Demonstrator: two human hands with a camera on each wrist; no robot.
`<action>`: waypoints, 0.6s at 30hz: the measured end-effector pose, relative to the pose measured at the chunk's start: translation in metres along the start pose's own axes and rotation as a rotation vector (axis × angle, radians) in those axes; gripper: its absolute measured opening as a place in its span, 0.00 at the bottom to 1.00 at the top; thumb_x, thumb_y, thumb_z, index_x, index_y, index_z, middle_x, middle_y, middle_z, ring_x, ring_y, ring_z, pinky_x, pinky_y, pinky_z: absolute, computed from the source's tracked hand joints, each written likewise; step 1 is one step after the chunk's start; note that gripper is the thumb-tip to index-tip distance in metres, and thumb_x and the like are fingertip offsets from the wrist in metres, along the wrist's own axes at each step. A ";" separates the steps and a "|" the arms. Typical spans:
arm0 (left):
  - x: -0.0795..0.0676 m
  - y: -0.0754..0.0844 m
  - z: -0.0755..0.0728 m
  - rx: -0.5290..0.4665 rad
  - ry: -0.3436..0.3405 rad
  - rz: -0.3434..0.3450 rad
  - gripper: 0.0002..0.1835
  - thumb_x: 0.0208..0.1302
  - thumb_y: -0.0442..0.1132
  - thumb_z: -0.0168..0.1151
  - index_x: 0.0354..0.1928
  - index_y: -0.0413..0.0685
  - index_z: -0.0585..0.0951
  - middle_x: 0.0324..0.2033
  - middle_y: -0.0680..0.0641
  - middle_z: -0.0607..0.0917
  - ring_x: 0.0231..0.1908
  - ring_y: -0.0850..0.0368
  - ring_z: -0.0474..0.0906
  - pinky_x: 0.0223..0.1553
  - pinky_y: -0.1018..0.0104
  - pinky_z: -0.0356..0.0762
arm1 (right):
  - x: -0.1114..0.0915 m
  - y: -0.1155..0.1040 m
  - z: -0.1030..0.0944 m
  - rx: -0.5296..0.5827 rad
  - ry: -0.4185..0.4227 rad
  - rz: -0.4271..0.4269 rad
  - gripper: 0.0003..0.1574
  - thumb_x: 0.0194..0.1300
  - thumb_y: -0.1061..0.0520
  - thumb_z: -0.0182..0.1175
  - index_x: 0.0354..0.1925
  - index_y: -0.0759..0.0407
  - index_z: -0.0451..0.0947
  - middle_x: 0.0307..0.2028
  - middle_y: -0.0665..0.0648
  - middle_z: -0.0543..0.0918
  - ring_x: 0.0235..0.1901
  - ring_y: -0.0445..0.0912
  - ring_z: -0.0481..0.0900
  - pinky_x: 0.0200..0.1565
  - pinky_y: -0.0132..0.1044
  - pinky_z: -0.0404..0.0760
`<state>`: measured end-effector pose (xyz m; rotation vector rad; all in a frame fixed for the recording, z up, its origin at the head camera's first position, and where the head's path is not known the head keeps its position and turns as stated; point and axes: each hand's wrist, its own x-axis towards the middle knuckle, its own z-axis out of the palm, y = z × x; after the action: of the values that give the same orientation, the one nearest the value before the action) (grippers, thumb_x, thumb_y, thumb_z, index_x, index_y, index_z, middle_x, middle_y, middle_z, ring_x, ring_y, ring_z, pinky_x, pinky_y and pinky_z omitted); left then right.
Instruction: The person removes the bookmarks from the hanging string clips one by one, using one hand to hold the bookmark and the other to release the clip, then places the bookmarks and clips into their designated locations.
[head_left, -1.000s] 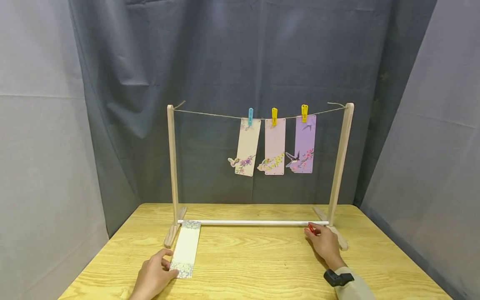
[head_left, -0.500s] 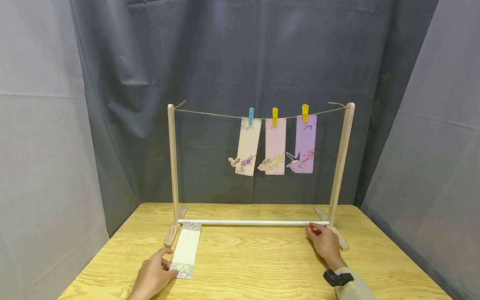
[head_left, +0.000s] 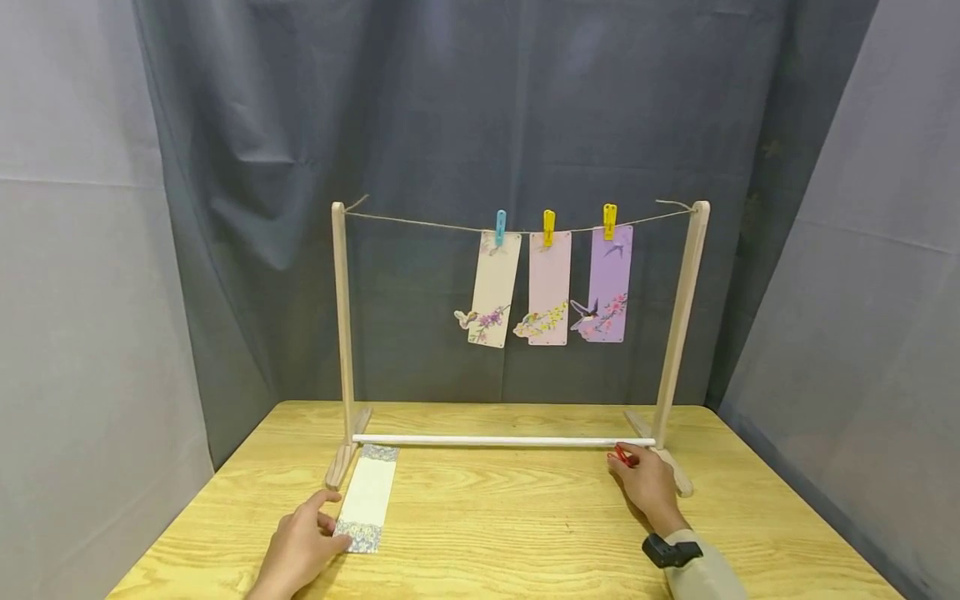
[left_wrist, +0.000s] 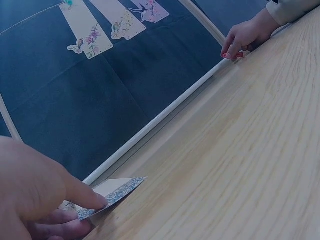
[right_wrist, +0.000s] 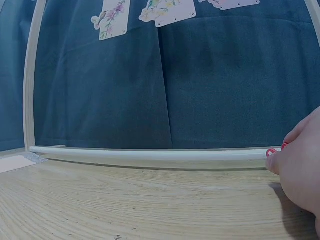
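Note:
On the table's left side lies a white bookmark (head_left: 367, 496) with a grey-blue floral band at each end. My left hand (head_left: 298, 542) pinches its near left corner, the thumb on top and fingers beneath; in the left wrist view the patterned edge (left_wrist: 120, 192) tilts up a little. At the right my right hand (head_left: 648, 486) holds a small red clothespin (head_left: 621, 455) between thumb and fingers, close to the white rod's right end. In the right wrist view that hand hides most of the clothespin (right_wrist: 270, 151).
A wooden stand with a left post (head_left: 342, 317), a right post (head_left: 682, 317) and a white rod (head_left: 502, 441) spans the table. From its string (head_left: 420, 222) hang a cream bookmark (head_left: 495, 283), a pink bookmark (head_left: 550, 279) and a purple bookmark (head_left: 609, 279), each under a clothespin.
The white bookmark's far end has slid slightly toward me, off the rod's line. The left hand keeps its pinch; the right hand with the red clothespin stays almost in place.

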<state>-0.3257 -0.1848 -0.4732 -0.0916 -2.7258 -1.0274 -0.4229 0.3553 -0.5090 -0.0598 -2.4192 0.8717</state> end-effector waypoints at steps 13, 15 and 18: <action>-0.002 0.000 -0.002 0.007 -0.005 -0.013 0.35 0.51 0.38 0.80 0.63 0.42 0.78 0.31 0.52 0.84 0.33 0.52 0.80 0.36 0.48 0.79 | -0.001 0.001 0.000 0.001 -0.024 0.025 0.26 0.66 0.53 0.72 0.59 0.64 0.83 0.34 0.58 0.85 0.32 0.52 0.79 0.30 0.42 0.73; -0.002 0.000 -0.002 0.008 -0.009 -0.017 0.35 0.51 0.38 0.80 0.63 0.42 0.78 0.32 0.53 0.84 0.33 0.52 0.80 0.36 0.47 0.79 | -0.001 0.001 0.000 0.003 -0.025 0.023 0.26 0.66 0.53 0.72 0.59 0.64 0.83 0.34 0.58 0.84 0.31 0.52 0.78 0.30 0.42 0.72; -0.002 0.000 -0.002 0.011 -0.010 -0.019 0.35 0.51 0.38 0.80 0.62 0.42 0.78 0.32 0.53 0.84 0.34 0.52 0.80 0.36 0.47 0.79 | -0.002 -0.002 0.000 0.005 -0.026 0.021 0.26 0.65 0.54 0.73 0.58 0.64 0.83 0.34 0.58 0.84 0.31 0.52 0.78 0.30 0.42 0.72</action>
<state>-0.3236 -0.1866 -0.4720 -0.0696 -2.7465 -1.0194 -0.4212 0.3537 -0.5090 -0.0734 -2.4447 0.8929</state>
